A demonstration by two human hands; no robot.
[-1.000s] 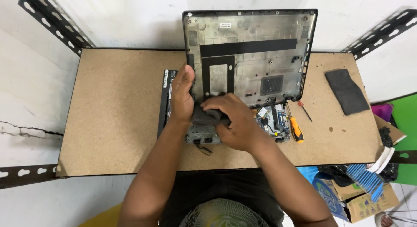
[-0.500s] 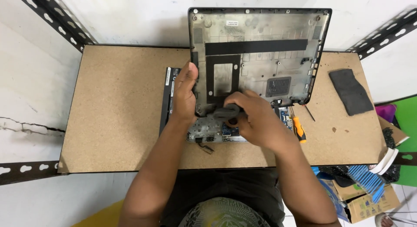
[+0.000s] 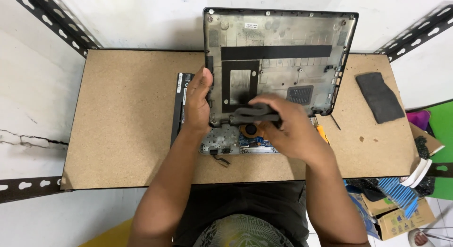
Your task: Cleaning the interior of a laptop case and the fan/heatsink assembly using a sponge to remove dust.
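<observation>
White wall and floor are seen around a brown board table [image 3: 118,114], which is held by black perforated metal bars [image 3: 52,20] at its corners. At the middle of the table an opened laptop is placed. Its bottom cover [image 3: 283,44] is lifted up and tilted, with the inner side turned toward the person; the long axis of the cover runs left to right, and its lower edge rests near the laptop base [image 3: 236,140]. The base lies flat under the hands, and a circuit board with a round copper-coloured part is visible in it.

The left hand [image 3: 198,98] is laid on the left edge of the cover, with the fingers kept straight and close together and the thumb placed at the edge, so the cover is supported there. The right hand [image 3: 288,129] is closed around a dark grey cloth [image 3: 255,115], which is pressed against the lower part of the cover; this cloth is blurred, so its exact shape cannot be told.

A second dark cloth [image 3: 380,96] lies flat on the right part of the table, well apart from the hands. An orange screwdriver [image 3: 322,132] is partly hidden beside the right hand. Cardboard boxes [image 3: 396,214] are seen on the floor at the right.
</observation>
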